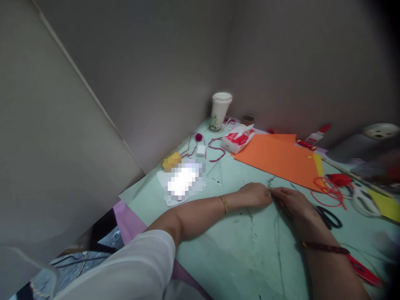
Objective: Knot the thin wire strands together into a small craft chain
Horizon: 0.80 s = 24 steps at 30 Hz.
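Note:
My left hand [256, 195] is closed in a fist over the light green tabletop [231, 254], its fingertips pinching a thin dark cord [271, 181]. A short knotted-looking length of that cord sticks up past the fingers. Right beside it, my right hand [290, 201] pinches the same cord between thumb and fingertips. The two hands nearly touch. Loose strands [278, 241] trail from them down the table toward me. Dark-handled scissors [329, 217] lie just right of my right hand, partly hidden by it. A red-handled tool [364, 271] lies beyond my right forearm.
Orange paper sheets [268, 156] lie behind my hands. Tangled red cord [328, 191] and white-handled scissors [364, 200] are to the right. A tissue pack [238, 139], white cup [220, 110], clear set square [216, 174] and bright blurred-out rectangle [183, 181] stand farther left. Grey partitions [175, 62] enclose the back.

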{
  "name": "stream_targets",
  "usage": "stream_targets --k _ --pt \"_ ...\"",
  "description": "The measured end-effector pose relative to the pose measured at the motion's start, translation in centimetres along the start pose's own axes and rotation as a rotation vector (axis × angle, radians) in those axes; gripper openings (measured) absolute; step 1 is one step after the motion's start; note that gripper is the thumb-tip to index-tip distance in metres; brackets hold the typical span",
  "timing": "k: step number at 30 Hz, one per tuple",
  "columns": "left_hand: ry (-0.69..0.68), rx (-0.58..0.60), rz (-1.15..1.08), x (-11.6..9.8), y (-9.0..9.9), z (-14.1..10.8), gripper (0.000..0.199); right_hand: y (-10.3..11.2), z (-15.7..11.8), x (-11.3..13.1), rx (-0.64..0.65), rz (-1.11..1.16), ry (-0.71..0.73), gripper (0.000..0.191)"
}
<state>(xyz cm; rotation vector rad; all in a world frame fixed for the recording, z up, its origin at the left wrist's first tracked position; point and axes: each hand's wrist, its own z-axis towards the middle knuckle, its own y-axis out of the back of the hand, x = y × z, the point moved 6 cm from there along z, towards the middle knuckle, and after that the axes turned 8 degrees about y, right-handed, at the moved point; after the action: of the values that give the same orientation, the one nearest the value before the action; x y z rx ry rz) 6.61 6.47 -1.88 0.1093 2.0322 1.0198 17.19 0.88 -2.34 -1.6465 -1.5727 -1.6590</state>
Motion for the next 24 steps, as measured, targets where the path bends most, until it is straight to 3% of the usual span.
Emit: stream_targets --k 9,24 --pt "0.015 0.092 -0.355 2.1 -1.1 -3.5 0.021 0.0 -0.6 0.8 0.068 0.106 0.096 0.018" --pt "0.125 0.125 -0.419 3.6 -2.1 -8.8 0.024 -0.1 0.0 0.6 0.003 0.155 0.143 0.028"
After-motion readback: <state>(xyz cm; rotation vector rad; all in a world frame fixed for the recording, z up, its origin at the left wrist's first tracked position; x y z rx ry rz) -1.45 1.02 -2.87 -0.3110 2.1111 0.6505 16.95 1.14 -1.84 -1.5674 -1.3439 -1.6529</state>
